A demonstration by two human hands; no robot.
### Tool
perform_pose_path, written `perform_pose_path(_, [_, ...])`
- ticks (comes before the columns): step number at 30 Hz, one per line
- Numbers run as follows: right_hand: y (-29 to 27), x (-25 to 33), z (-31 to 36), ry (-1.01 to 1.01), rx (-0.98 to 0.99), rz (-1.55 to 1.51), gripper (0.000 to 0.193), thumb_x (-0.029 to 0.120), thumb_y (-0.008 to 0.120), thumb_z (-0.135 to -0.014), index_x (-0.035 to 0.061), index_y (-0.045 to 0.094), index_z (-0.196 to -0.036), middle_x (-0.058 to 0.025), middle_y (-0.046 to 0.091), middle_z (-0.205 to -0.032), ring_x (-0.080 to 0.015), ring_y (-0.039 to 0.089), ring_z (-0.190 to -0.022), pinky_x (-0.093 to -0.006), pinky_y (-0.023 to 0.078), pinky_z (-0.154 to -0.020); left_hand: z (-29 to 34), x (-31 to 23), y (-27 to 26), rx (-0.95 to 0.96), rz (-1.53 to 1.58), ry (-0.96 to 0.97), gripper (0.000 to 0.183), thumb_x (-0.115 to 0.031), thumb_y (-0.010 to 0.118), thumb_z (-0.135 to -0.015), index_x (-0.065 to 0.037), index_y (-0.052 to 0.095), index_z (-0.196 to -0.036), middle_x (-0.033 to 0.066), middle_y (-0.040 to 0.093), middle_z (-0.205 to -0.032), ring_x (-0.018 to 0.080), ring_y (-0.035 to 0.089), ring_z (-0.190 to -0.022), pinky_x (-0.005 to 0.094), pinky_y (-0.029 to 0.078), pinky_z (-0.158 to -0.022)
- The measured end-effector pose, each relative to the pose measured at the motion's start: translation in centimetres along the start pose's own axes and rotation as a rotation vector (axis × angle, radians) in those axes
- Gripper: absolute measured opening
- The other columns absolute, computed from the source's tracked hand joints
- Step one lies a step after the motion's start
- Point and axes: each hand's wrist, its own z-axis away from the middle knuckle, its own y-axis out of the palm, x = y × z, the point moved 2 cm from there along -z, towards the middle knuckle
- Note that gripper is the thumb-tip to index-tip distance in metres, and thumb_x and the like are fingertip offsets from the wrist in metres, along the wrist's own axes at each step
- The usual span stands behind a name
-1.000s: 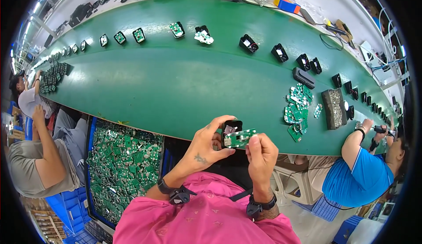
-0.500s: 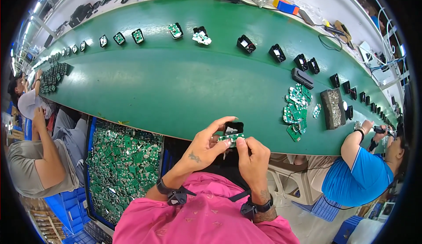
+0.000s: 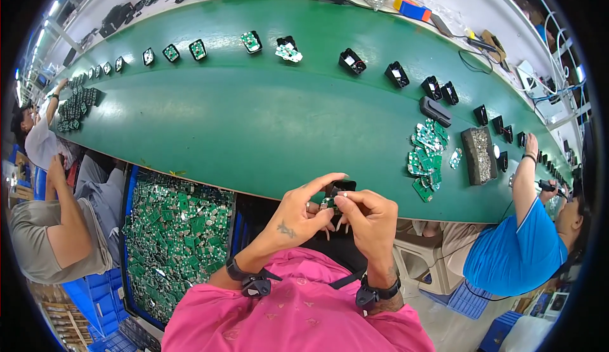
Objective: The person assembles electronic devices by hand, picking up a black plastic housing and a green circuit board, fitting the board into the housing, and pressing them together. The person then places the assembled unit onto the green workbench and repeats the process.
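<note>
At the near edge of the green work surface, my left hand (image 3: 297,217) is closed around a small black plastic housing (image 3: 344,185). A green circuit board (image 3: 328,203) lies at the near side of the housing, under my left thumb. My right hand (image 3: 369,217) pinches at the right end of the board, thumb and index finger against it. My fingers cover much of both parts, and I cannot tell whether the board sits inside the housing.
Black housings (image 3: 352,61) stand in a row along the far side, several with boards. Right of me are a pile of boards (image 3: 424,168) and a dark box of small metal parts (image 3: 469,156). A board-filled bin (image 3: 181,244) stands lower left. Co-workers sit at both sides.
My right hand has moved up and inward over the board, hiding more of it. The far row of housings has shifted slightly left. The right co-worker's arm now reaches to the housings.
</note>
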Motion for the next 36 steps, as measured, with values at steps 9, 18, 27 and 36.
perform_pose_path(9, [-0.2, -0.2, -0.1, -0.152, 0.049, 0.039, 0.013, -0.002, 0.066, -0.091, -0.0025, 0.073, -0.102, -0.0059, 0.067, -0.084, -0.0088, 0.061, -0.066, -0.0223, 0.044, -0.054, -0.1, 0.3, 0.4, -0.065, 0.055, 0.004, 0.053, 0.007, 0.056, -0.092, -0.002, 0.045, -0.143, 0.014, 0.059, -0.124, 0.0105, 0.068, -0.079, 0.0228, 0.058, -0.064])
perform_pose_path(18, [0.3, 1.8, 0.5, -0.397, -0.11, 0.346, 0.002, -0.001, 0.063, -0.092, -0.0011, 0.065, -0.093, -0.0124, 0.063, -0.08, -0.025, 0.06, -0.064, -0.034, 0.045, -0.057, 0.4, -0.7, 1.5, -0.349, -0.19, 0.331, 0.056, 0.008, 0.06, -0.086, -0.004, 0.052, -0.14, 0.0156, 0.061, -0.119, 0.0144, 0.069, -0.081, 0.027, 0.06, -0.064])
perform_pose_path(27, [-0.6, 3.3, 0.0, -0.324, 0.09, 0.495, 0.003, 0.002, 0.064, -0.089, 0.0011, 0.061, -0.089, -0.0138, 0.059, -0.078, -0.0342, 0.06, -0.067, -0.0424, 0.046, -0.059, 0.6, -1.8, 1.5, -0.393, -0.538, 0.567, 0.059, 0.008, 0.062, -0.081, -0.007, 0.057, -0.137, 0.0203, 0.06, -0.128, 0.0232, 0.067, -0.076, 0.0299, 0.059, -0.064])
perform_pose_path(36, [-1.4, 3.5, -0.7, -0.255, 0.182, 0.423, 0.004, 0.003, 0.065, -0.085, 0.0, 0.062, -0.085, -0.0133, 0.058, -0.073, -0.0321, 0.058, -0.064, -0.0407, 0.045, -0.058, 0.7, -2.2, 0.8, -0.251, -0.515, 0.5, 0.061, 0.01, 0.062, -0.079, -0.007, 0.058, -0.137, 0.0195, 0.061, -0.128, 0.0206, 0.068, -0.082, 0.0291, 0.059, -0.067])
